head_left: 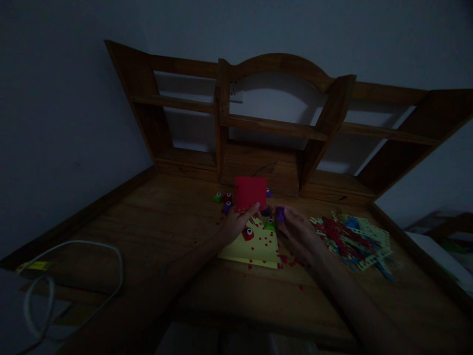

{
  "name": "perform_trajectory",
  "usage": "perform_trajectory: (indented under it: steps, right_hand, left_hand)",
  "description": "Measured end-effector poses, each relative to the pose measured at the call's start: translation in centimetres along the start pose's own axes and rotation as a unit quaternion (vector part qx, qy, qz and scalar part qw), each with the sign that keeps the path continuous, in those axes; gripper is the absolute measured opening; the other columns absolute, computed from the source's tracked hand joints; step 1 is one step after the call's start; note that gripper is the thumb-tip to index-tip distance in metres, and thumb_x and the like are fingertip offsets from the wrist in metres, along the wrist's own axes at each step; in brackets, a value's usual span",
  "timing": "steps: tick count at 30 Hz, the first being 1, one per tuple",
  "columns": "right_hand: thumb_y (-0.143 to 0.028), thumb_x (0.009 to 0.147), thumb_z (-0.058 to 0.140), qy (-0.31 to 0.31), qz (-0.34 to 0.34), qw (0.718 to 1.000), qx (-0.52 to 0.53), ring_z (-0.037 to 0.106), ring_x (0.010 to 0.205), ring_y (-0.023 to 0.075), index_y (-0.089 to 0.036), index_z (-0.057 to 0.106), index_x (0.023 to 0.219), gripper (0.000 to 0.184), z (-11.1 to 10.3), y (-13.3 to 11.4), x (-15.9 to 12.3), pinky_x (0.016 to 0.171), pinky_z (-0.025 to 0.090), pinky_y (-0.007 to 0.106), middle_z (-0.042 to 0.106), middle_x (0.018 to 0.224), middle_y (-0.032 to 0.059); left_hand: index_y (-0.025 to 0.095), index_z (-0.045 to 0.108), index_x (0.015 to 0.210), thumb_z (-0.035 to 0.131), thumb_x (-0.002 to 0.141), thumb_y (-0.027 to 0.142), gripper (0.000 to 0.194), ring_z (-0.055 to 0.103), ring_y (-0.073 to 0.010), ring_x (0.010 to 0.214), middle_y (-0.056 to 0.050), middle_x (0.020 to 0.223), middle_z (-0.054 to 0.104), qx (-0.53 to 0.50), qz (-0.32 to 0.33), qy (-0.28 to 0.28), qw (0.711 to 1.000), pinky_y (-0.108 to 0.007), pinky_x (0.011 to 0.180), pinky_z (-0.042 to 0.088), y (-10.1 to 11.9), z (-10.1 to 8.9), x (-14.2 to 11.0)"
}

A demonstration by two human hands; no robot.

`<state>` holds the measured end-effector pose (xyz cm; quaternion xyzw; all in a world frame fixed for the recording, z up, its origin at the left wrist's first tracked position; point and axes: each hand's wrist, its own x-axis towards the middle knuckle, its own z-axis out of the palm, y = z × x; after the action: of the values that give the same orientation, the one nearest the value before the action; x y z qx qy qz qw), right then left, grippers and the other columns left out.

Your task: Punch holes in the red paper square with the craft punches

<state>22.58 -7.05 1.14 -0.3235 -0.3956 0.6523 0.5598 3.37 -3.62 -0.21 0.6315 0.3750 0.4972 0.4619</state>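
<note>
My left hand (233,226) grips the lower edge of a red square of paper (251,191), thumb on its front. Small notches or holes run along the paper's left and lower edges. In my right hand (298,229), the fingertips close round a small purple craft punch (280,214), just right of the paper and apart from it. Below both hands lies a yellow sheet (236,252) strewn with tiny red cut-outs. On it sit a red punch with an eye (248,234) and a green punch (270,225). Another green punch (217,197) stands left of the paper.
Beside that green punch are a red one (228,197) and a purple one (226,207). Punched paper strips (338,239) in red, yellow and blue heap up at right. A wooden shelf unit (273,125) backs the desk. A white cable (121,266) loops at left. The room is dim.
</note>
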Motion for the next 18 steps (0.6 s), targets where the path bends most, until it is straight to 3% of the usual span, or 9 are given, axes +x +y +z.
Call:
perform_trajectory:
  steps: [3,6,8,10,12,18]
  right_hand:
    - [-0.028,0.078,0.070,-0.001,-0.008,0.997,-0.078,0.048,0.047,0.0063,-0.022,0.067,0.105,0.028,0.08,0.25,-0.32,0.047,0.043,0.018,0.064,0.066,-0.0027]
    - [-0.028,0.073,0.075,0.008,0.009,0.988,-0.153,0.038,0.038,0.0039,-0.022,0.068,0.101,0.029,0.37,0.23,-0.55,0.038,0.032,0.017,0.058,0.056,-0.0062]
    - [-0.024,0.066,0.079,0.009,0.009,0.985,-0.170,0.050,0.047,0.0058,-0.024,0.068,0.096,0.032,0.61,0.21,-0.60,0.045,0.039,0.018,0.064,0.068,-0.0043]
    - [-0.022,0.062,0.081,-0.013,-0.003,0.987,-0.161,0.061,0.069,0.0115,-0.026,0.067,0.098,0.039,0.78,0.30,-0.58,0.061,0.048,0.022,0.068,0.088,-0.0014]
    - [-0.023,0.063,0.080,-0.042,-0.014,0.986,-0.159,0.064,0.083,0.0154,-0.028,0.064,0.103,0.043,0.82,0.50,-0.54,0.074,0.050,0.027,0.068,0.098,0.0002]
    - [-0.023,0.066,0.078,-0.039,-0.072,0.964,-0.251,0.064,0.085,0.0170,-0.027,0.061,0.106,0.044,0.70,0.74,-0.74,0.076,0.051,0.029,0.068,0.099,0.0011]
  left_hand:
    - [0.016,0.064,0.072,0.045,0.088,0.050,0.042,0.059,-0.0158,0.065,-0.004,0.074,0.065,0.010,-0.001,-0.003,1.000,-0.028,0.065,0.046,0.15,-0.01,0.01]
    - [0.016,0.064,0.071,0.046,0.087,0.050,0.042,0.059,-0.0162,0.065,-0.003,0.072,0.065,0.013,0.006,0.004,1.000,-0.028,0.066,0.046,0.08,0.03,0.10]
    - [0.016,0.064,0.070,0.046,0.087,0.049,0.042,0.059,-0.0169,0.066,-0.004,0.072,0.065,0.015,0.016,0.006,1.000,-0.029,0.068,0.047,-0.01,0.05,0.15]
    - [0.016,0.064,0.069,0.046,0.087,0.049,0.042,0.060,-0.0175,0.070,-0.004,0.074,0.066,0.021,0.022,0.009,0.999,-0.029,0.071,0.047,-0.05,0.03,0.17]
    - [0.017,0.063,0.068,0.047,0.087,0.048,0.041,0.061,-0.0179,0.073,-0.003,0.075,0.066,0.024,0.028,0.017,0.999,-0.030,0.075,0.046,-0.04,0.01,0.16]
    - [0.016,0.062,0.067,0.046,0.089,0.046,0.040,0.061,-0.0177,0.074,-0.003,0.073,0.065,0.008,0.038,0.010,0.999,-0.030,0.076,0.046,-0.09,0.07,0.15]
